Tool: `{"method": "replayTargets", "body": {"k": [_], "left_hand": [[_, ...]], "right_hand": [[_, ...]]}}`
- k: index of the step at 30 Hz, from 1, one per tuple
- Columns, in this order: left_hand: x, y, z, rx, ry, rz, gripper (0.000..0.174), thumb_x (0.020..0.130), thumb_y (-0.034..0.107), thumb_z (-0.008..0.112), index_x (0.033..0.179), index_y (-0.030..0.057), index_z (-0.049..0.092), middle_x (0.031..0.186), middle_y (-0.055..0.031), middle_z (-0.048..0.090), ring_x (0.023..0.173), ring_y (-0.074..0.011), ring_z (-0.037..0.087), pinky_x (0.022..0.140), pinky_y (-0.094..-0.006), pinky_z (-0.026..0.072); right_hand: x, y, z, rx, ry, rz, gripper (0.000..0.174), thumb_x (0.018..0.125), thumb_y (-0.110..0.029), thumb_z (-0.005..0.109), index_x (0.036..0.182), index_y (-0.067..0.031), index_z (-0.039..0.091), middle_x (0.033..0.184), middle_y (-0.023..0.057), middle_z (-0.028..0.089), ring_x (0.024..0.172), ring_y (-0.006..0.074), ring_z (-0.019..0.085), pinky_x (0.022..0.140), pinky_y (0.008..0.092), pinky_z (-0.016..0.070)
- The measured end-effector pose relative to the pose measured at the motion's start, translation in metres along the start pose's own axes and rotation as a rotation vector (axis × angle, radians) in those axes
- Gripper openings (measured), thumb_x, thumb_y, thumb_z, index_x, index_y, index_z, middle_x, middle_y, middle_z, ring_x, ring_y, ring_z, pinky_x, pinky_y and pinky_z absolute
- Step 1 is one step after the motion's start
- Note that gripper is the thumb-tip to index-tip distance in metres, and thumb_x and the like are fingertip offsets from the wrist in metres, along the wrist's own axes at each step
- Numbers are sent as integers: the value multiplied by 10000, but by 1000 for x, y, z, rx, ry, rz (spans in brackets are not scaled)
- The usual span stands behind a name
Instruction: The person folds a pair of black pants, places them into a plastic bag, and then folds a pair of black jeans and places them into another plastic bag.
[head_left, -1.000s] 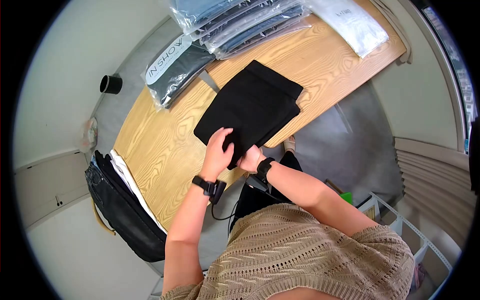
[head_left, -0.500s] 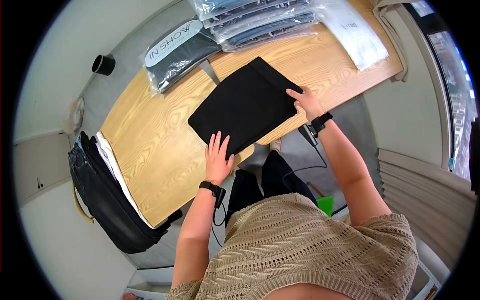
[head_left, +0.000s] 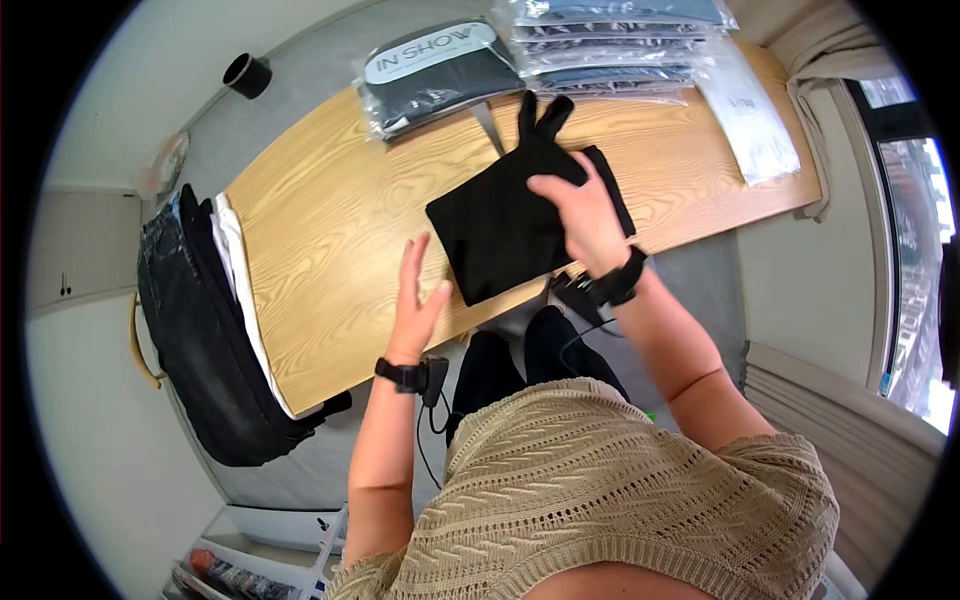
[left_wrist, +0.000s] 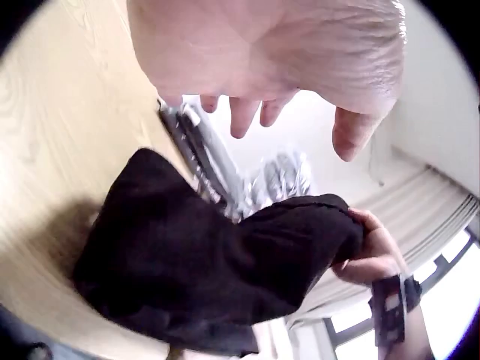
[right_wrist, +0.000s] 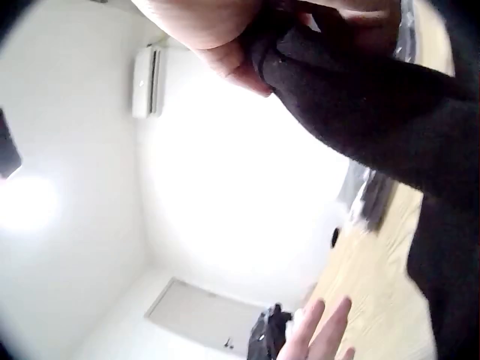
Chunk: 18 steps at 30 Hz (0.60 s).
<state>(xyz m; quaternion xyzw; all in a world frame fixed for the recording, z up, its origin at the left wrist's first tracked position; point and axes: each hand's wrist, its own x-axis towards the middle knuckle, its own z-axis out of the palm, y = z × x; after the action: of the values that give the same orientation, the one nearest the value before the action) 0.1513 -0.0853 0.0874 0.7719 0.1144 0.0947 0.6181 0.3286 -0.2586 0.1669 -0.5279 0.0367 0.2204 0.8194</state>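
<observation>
Folded black trousers (head_left: 500,225) lie near the table's front edge, with their far right part pulled up into a bunched fold. My right hand (head_left: 592,218) grips that raised part. In the right wrist view, fingers and thumb wrap the dark cloth (right_wrist: 352,105), which hangs down toward the table. Left of the trousers, my left hand (head_left: 412,305) is held up with its fingers extended and nothing in it. The left wrist view shows its palm (left_wrist: 262,52) above the trousers (left_wrist: 172,247), apart from the cloth.
At the back stand a bagged dark garment (head_left: 440,75) labelled IN SHOW and a stack of bagged jeans (head_left: 610,50). A white bagged item (head_left: 750,120) lies at the right. Black and white trousers (head_left: 200,330) hang over the table's left end.
My right hand has moved from the trousers' right edge inward, lifting and bunching that side. The left hand has left the cloth and moved slightly left.
</observation>
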Motion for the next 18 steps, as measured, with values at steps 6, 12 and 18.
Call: {"method": "replayTargets", "body": {"k": [6, 12, 18], "left_hand": [[-73, 19, -96, -489, 214, -152, 715, 924, 552, 404, 1457, 110, 226, 1416, -142, 389, 1250, -250, 439, 1008, -358, 359], [-178, -104, -175, -599, 802, -630, 702, 916, 499, 501, 1418, 52, 298, 1436, -155, 346, 1240, -242, 433, 997, -347, 375], [-140, -78, -134, 706, 568, -141, 524, 821, 66, 573, 1315, -4, 415, 1392, -201, 380, 1307, -334, 341, 1089, -395, 258]], "right_hand": [[-85, 87, 132, -521, -243, -317, 431, 725, -98, 689, 1083, 33, 489, 992, 182, 579, 929, 244, 568, 817, 317, 449], [-133, 187, 137, -797, -1013, -378, 361, 730, -157, 662, 1057, -30, 576, 1070, 151, 579, 1043, 333, 530, 915, 398, 432], [-65, 164, 35, -1268, -606, -615, 324, 700, -108, 648, 1015, -50, 603, 1073, 130, 594, 1067, 318, 532, 941, 427, 418]]}}
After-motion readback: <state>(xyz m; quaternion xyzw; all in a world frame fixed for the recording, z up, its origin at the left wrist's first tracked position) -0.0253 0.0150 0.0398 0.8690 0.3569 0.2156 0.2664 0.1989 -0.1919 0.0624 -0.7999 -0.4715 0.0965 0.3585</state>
